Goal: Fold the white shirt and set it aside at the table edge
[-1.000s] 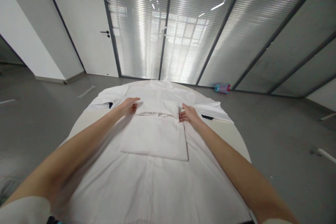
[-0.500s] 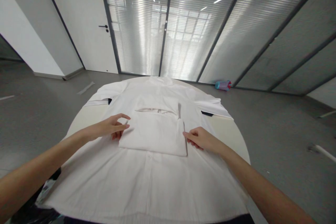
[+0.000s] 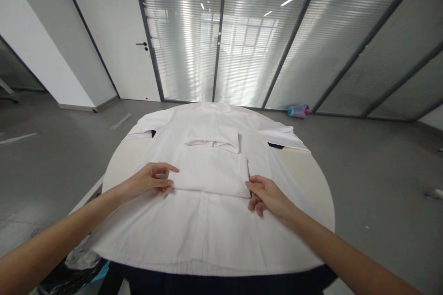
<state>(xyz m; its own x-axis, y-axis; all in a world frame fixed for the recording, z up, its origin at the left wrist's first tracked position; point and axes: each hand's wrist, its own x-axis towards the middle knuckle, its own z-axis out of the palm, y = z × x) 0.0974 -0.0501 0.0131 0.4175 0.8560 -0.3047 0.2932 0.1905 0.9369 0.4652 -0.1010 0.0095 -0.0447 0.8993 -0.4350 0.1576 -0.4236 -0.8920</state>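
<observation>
A white shirt (image 3: 221,239) lies spread on a round table, its sleeves out to both sides. A folded white garment (image 3: 211,170) rests on the middle of it, with an opening along its far part. My left hand (image 3: 150,179) is at the garment's near left corner, thumb and forefinger curved around the edge; the other fingers are partly hidden. My right hand (image 3: 265,196) pinches the near right corner between thumb and forefinger, its other fingers curled below.
The pale tabletop (image 3: 308,179) shows on either side of the shirt. Plastic bags (image 3: 83,258) are low at the left, beside the table. A blue and red package (image 3: 298,111) lies on the floor by the glass partition (image 3: 249,55). A white door (image 3: 114,32) stands at the back left.
My hands have closed in on the near corners of the folded garment. Its near edge looks drawn up and its front part shorter. The view has shifted slightly.
</observation>
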